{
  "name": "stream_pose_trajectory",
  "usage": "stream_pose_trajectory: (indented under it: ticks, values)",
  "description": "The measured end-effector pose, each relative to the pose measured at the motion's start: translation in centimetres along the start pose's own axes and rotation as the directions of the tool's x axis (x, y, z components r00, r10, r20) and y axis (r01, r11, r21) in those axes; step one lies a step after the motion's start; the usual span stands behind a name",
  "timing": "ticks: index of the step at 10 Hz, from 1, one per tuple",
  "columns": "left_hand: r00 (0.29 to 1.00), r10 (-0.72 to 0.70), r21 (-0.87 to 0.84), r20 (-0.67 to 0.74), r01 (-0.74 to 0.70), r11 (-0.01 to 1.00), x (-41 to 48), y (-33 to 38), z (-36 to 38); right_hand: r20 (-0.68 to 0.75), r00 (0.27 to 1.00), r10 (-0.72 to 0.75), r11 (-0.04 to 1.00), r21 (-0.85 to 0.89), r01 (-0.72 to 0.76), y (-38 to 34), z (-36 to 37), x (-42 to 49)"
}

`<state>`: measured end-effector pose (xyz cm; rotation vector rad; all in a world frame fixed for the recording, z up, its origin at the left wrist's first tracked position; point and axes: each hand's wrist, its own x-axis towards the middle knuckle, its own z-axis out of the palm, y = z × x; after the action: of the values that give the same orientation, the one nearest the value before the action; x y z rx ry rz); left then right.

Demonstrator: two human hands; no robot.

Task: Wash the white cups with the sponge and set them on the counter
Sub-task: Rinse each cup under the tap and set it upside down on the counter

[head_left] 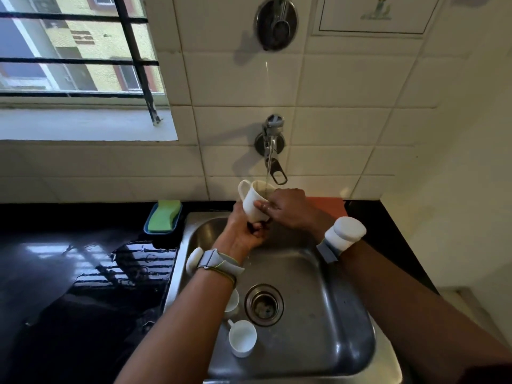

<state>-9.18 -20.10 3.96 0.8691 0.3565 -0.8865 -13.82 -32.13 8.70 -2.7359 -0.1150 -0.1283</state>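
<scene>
— How do the hands sit?
— Close together, both on one white cup (253, 202); the left hand (243, 234) comes from below, fingers curled round the cup's foot; the right hand (291, 210) reaches in from the right, back upward, one digit laid across the cup's wall, the others hidden.
— The arms?
— Bare; the left forearm (180, 314) rises from the bottom edge; the right forearm (415, 295) slants in from the lower right; a left wrist strap (221, 264) and a right wrist strap (327, 250), both grey, each bearing a white block.
</scene>
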Motion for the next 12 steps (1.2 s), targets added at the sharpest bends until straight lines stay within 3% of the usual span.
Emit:
stream_pose_trajectory:
  ticks: [1,2,3,4,5,6,7,8,9,10,11,12]
  values:
    - [0.999,-0.008,0.005,-0.037,0.008,1.0,0.2,-1.0,1.0,-0.065,0.997,0.05,0.998,-0.021,-0.051,-1.2,0.8,1.1]
    - [0.997,0.003,-0.074,-0.072,-0.008,0.997,0.3,-0.9,0.3,-0.075,0.997,-0.009,0.998,0.062,0.014,-1.7,1.8,0.3]
    - [0.999,0.017,-0.143,-0.028,-0.021,0.989,0.0,-0.4,-0.3,-0.088,0.996,0.033,0.945,0.326,-0.003,-1.2,1.4,-0.1]
    - [0.997,0.071,-0.111,0.041,-0.066,0.992,-0.4,0.2,-0.5,-0.236,0.837,0.494,0.466,0.884,-0.026,-1.3,1.3,0.5]
    - [0.993,0.12,0.013,0.003,-0.12,0.993,-0.9,0.4,-0.5,0.158,0.741,0.653,-0.295,0.954,0.057,-0.2,2.0,1.4]
    - [0.982,0.187,0.191,-0.019,-0.18,0.965,-1.4,0.5,-0.4,0.402,0.668,0.626,-0.638,0.757,0.143,1.1,3.9,1.3]
    - [0.968,0.25,0.337,0.016,-0.241,0.91,-1.9,0.7,-0.6,0.398,0.646,0.651,-0.557,0.829,0.051,0.2,5.0,1.0]
    - [0.958,0.282,0.463,0.043,-0.269,0.845,-2.0,1.0,-0.9,0.287,0.736,0.613,-0.447,0.894,0.023,0.5,6.1,-0.2]
    - [0.954,0.298,0.477,0.017,-0.27,0.836,-1.9,1.4,-0.9,0.286,0.781,0.555,-0.403,0.914,-0.048,0.4,7.4,-1.9]
    - [0.954,0.289,0.449,-0.085,-0.222,0.866,-1.6,1.8,-0.9,0.194,0.738,0.646,-0.184,0.978,-0.096,0.7,6.3,-2.1]
    - [0.959,0.207,0.396,-0.195,-0.116,0.911,-1.0,1.8,-1.4,0.376,0.631,0.678,-0.504,0.863,0.028,0.7,3.0,0.2]
    - [0.986,0.054,0.259,-0.16,-0.011,0.966,-0.6,0.5,-1.8,0.368,0.758,0.538,-0.315,0.922,-0.224,-0.6,0.8,1.3]
